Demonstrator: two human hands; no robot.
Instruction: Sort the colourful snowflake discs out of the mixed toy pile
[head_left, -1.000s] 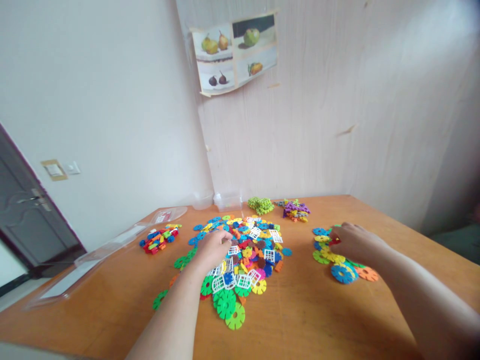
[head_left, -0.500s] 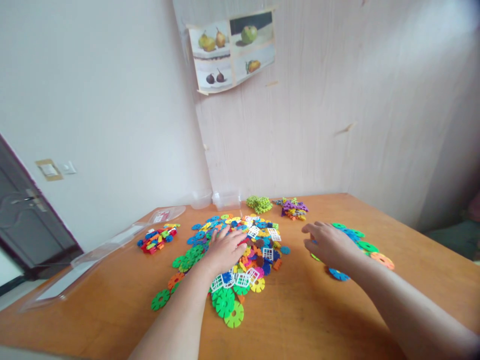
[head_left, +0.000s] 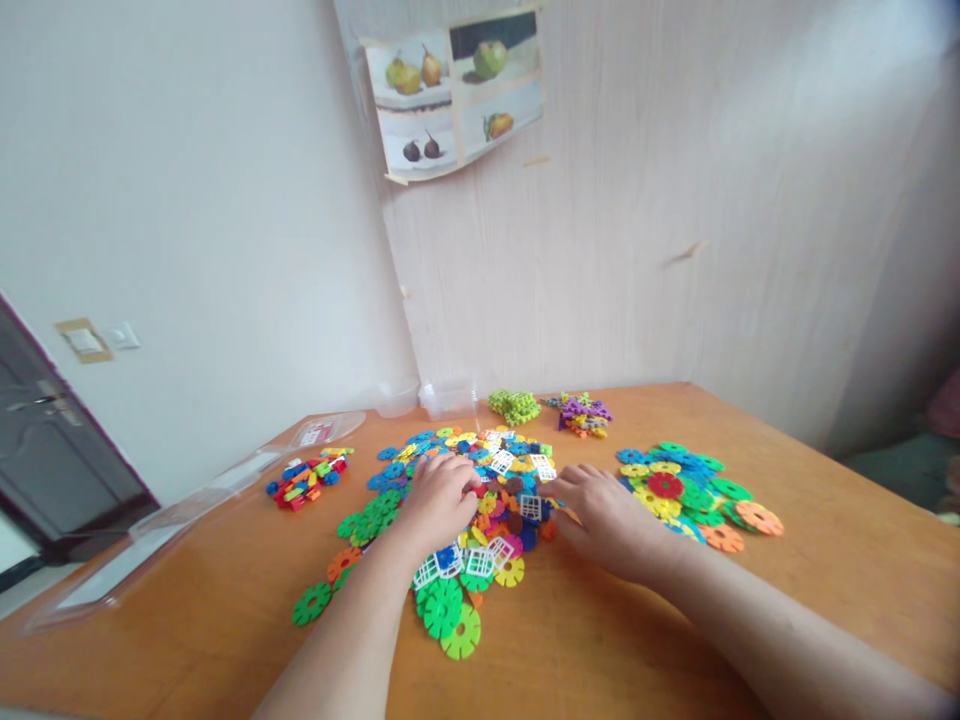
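A big heap of flat plastic snowflake discs and white window pieces (head_left: pixel 487 505) lies in the middle of the orange table (head_left: pixel 600 640). My left hand (head_left: pixel 441 497) rests on the heap's left side, fingers curled down among the pieces. My right hand (head_left: pixel 604 515) reaches into the heap's right edge, fingers bent on the pieces; what they hold, if anything, I cannot make out. A second pile of large discs (head_left: pixel 690 492) lies to the right of my right hand.
A small pile of red, blue and yellow pieces (head_left: pixel 304 478) sits at the left beside a clear plastic lid (head_left: pixel 187 510). Green pieces (head_left: pixel 514 405) and purple pieces (head_left: pixel 583 414) lie at the back by clear tubs (head_left: pixel 420 395). A fruit poster (head_left: pixel 450 90) hangs on the wall.
My right hand has left the right-hand disc pile and moved left to the edge of the central heap. My left hand has stayed on the heap, shifting slightly.
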